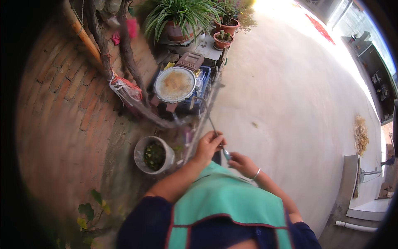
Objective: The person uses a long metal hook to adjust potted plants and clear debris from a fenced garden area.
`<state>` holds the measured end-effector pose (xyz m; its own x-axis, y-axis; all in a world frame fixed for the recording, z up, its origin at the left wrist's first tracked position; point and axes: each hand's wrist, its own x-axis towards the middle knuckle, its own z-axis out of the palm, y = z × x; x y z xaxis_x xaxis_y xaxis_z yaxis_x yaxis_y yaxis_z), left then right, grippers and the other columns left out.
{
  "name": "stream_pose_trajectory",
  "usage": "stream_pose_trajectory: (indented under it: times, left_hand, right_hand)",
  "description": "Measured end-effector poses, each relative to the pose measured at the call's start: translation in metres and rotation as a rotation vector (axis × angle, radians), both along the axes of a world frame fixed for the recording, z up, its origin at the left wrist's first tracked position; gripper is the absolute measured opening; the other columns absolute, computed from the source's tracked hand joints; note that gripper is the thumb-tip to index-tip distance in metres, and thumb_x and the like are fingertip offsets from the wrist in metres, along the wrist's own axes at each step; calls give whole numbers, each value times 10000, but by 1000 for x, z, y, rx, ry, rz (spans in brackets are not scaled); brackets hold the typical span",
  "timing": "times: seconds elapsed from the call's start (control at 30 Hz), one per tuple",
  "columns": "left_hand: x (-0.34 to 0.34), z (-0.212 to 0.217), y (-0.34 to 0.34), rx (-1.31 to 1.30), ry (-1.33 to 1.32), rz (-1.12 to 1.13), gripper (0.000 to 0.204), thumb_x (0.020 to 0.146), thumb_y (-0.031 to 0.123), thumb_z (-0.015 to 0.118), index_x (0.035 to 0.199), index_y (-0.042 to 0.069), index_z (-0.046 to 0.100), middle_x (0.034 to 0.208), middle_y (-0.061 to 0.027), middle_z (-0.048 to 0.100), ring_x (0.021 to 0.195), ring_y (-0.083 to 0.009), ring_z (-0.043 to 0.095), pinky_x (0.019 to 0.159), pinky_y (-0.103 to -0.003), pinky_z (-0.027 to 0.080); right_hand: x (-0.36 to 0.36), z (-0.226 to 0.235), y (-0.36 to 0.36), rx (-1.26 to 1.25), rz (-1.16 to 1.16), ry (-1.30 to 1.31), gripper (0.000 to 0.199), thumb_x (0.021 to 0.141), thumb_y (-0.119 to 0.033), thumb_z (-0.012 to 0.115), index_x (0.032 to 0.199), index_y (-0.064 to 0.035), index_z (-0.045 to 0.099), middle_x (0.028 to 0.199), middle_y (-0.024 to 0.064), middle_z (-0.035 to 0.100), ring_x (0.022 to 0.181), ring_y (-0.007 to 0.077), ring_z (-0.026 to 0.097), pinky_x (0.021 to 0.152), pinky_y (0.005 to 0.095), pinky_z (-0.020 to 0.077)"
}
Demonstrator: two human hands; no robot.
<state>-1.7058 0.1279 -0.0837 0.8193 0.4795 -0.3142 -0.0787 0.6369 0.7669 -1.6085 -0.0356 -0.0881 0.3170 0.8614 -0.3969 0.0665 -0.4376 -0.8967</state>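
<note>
My left hand is closed, its fingers pinching a thin dark rod in front of my apron. The rod slants up and away to the left, and its far end bends over like a hook. Just below that hand, a teal and pale piece lines up with the rod; I cannot tell whether it is the rod's handle. My right hand, with a pale bangle at the wrist, has its curled fingertips against this piece. Both hands are over the edge beside the pale concrete ground.
Ahead on the left, a round stained tray lies over a blue crate. A white bucket with green leaves stands left of my forearm. Potted plants line the far end, and twisted trunks lean by the brick wall.
</note>
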Motion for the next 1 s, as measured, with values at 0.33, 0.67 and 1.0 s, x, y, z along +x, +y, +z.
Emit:
stream_pose_trajectory:
  times: [0.33,0.67,1.0]
  left_hand:
    - [92,-80,156,-17,431,106,244,910,182,504,1130,75,500,973,-49,604,817,-134,592,715,-276,486]
    - [60,-115,220,-127,722,328,223,912,154,481,1121,76,495,981,-49,602,846,-144,597,720,-282,473]
    - [105,-132,246,-210,634,398,209,899,125,486,1103,81,497,963,-51,607,830,-154,602,706,-292,478]
  right_hand:
    - [147,-53,210,-189,290,-381,295,837,-298,524,944,-23,517,822,225,602,790,385,577,705,443,445]
    - [174,-130,353,-103,298,-460,312,878,-367,477,994,-78,479,851,232,601,801,422,557,697,490,429]
    - [216,-151,375,-143,332,-402,395,900,-415,408,914,-35,513,835,227,604,822,409,567,714,478,434]
